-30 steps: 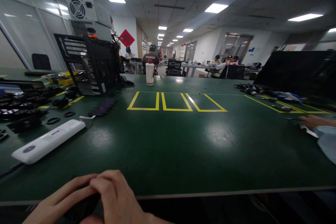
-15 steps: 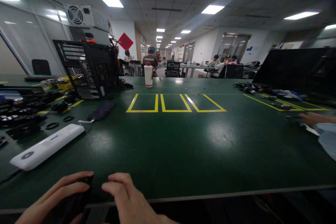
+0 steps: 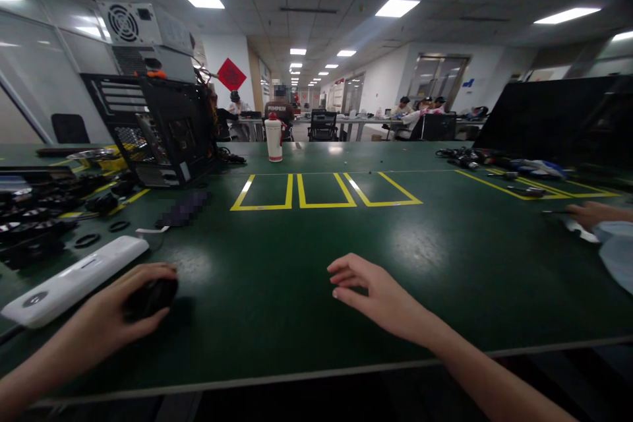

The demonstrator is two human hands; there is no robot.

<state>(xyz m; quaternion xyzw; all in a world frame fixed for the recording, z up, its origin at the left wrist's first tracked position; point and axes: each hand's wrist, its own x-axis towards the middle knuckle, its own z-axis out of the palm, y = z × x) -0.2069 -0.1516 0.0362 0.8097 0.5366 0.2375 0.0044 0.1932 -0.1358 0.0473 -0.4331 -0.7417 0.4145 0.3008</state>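
Note:
My left hand (image 3: 111,310) is closed around a small dark object (image 3: 154,297) above the left part of the green table (image 3: 267,323). The fingers cover much of the object, and its exact kind cannot be made out. My right hand (image 3: 373,287) hovers over the middle of the table with nothing in it. Its fingers are loosely bent, with the thumb apart from them. Close beside my left hand lies a long white device (image 3: 79,280) with a round grey button and a cord.
A black computer case (image 3: 171,128) with power supplies (image 3: 143,23) on top stands at left. Yellow tape outlines (image 3: 326,205) mark the table. A white cup (image 3: 273,140) stands behind them. At right are a dark monitor (image 3: 558,122), cables and another person's hand (image 3: 596,214).
Both hands have risen from the table's front edge. My left hand has moved forward with the dark object; my right hand has swung away to the right. The view has shifted slightly.

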